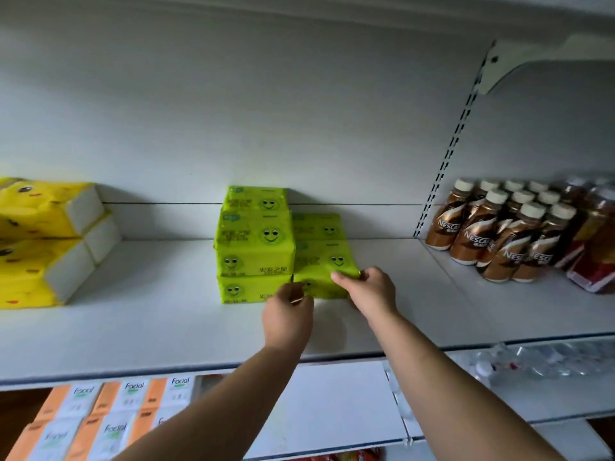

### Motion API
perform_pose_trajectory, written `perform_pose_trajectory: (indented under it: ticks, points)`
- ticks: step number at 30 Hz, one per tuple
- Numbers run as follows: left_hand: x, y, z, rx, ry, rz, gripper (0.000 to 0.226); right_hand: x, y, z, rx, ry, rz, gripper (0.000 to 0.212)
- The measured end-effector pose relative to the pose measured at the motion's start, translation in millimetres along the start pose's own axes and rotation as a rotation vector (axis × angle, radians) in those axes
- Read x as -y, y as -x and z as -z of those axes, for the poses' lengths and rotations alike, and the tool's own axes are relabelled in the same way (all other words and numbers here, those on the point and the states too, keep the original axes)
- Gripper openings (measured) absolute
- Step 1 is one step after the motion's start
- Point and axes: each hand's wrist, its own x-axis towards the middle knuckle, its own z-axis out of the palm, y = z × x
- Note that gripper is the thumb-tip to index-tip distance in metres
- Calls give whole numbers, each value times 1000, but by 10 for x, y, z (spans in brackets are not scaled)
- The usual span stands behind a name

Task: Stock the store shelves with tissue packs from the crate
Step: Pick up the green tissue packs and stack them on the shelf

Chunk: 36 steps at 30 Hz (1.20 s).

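While the right hand (369,289) pinches the front right corner of the green tissue pack (319,271) and the left hand (289,314) curls onto its front left corner (fingertips hidden behind the knuckles), the pack sits at the frame's centre on the white shelf (166,321), touching a taller green stack (254,244) on its left. Pushing unevenly could skew it or nudge that stack, toppling its top pack.
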Motion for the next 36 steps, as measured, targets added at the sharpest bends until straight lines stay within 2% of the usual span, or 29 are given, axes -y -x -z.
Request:
perform_pose_trajectory:
  ticks: [8,14,20,21,25,29,33,36]
  points:
    - [11,132,23,93,-70,-64,44,14,113,77,17,8,9,39]
    - [55,444,285,99,-46,-126,39,-73,653,183,-59,-72,15,35]
    - [404,1056,784,154,0,-193,34,-265,1631,19,-123,-209,61,11]
    - [526,1148,881,174,-6,-186,34,-326,1825,-64,-113,-241,38,5]
    - [1174,1490,1210,220,-59,-98,35,-702,2511,-457,-25,-319,-102,13]
    - [1985,1726,1346,260,-158,32,34,-1378,2961,-907,28,-310,-233,10]
    - [3087,1945,1276,294,-233,212,30,-2412,3299,-1455,139,-271,-460,18]
    - [4121,2123,1089,358,-307,384,32,-3405,3540,-1876,219,-152,-563,11]
